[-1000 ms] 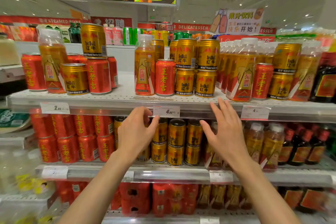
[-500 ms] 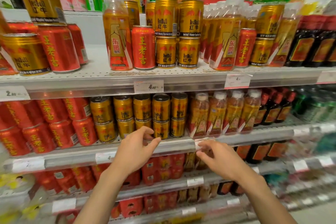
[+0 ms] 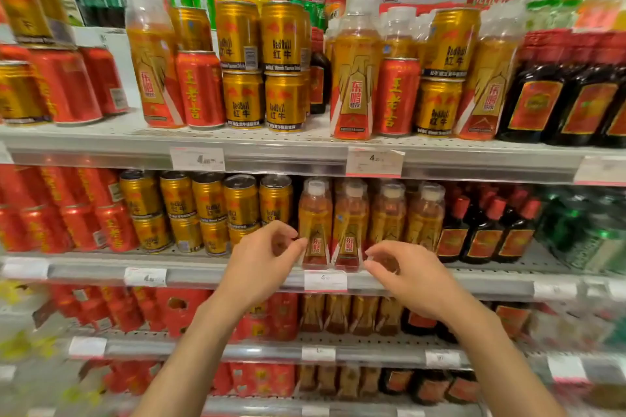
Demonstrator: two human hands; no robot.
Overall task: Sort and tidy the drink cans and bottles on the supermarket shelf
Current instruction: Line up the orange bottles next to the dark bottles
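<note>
The top shelf point(image 3: 271, 142) holds a jumble: stacked gold cans point(image 3: 262, 64), red cans point(image 3: 200, 88) and amber bottles point(image 3: 354, 78). On the second shelf point(image 3: 237, 272), red cans point(image 3: 81, 217), gold cans point(image 3: 208, 210) and amber bottles point(image 3: 316, 223) stand in rows. My left hand point(image 3: 264, 264) hovers before the gold cans, fingers loosely curled, holding nothing. My right hand point(image 3: 406, 276) hangs before the amber bottles with fingers loosely bent, also empty. Neither hand clearly touches a drink.
Dark bottles with red caps point(image 3: 487, 230) and green bottles point(image 3: 592, 230) fill the second shelf's right side. More dark bottles point(image 3: 559, 88) stand top right. Price tags point(image 3: 325, 280) line the shelf edges. Lower shelves hold red packs point(image 3: 183, 308) and more bottles.
Both hands dropped from the top shelf edge to the second shelf and drifted right. Their fingers went from spread to loosely curled. The view came closer to the shelves.
</note>
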